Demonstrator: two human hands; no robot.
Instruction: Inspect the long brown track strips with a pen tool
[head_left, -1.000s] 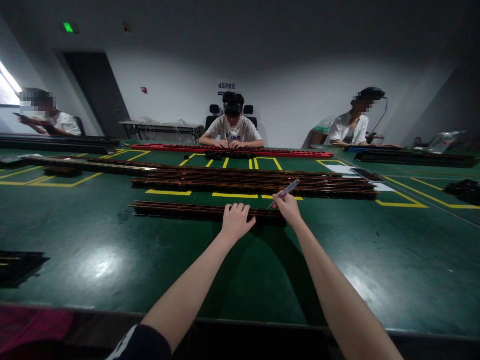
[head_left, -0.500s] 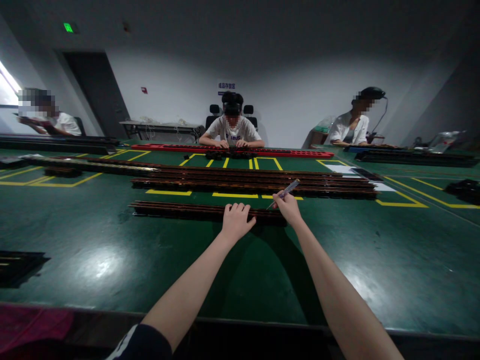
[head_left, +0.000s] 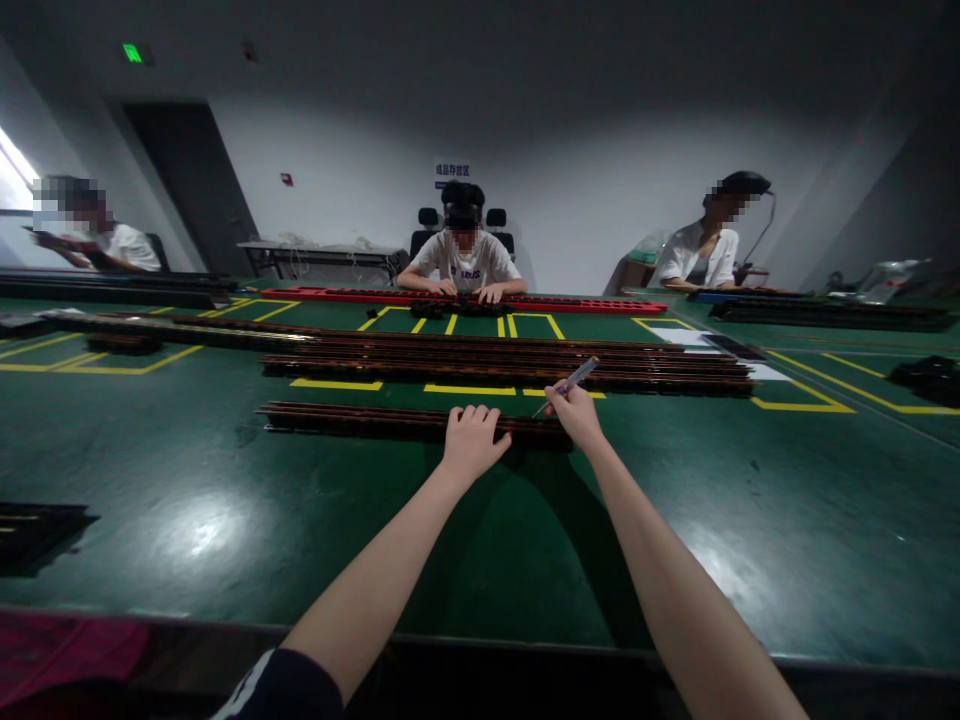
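A short bundle of long dark strips lies crosswise on the green table. My left hand rests on top of this bundle, fingers bent over its far side and thumb towards the right. Pinched in my right hand is a slim pen-like tool, its thin tip pointing down and left onto the right part of the bundle. Just beyond, a longer stack of dark reddish strips runs parallel to it.
A person across the table works at a red rail. Two more people sit at far left and far right. Dark parts lie near left, more at right. White sheets lie beyond the long stack.
The hand of the person opposite, at the right of the dark parts on the red rail, has shifted slightly. My hands and the tool look unmoved.
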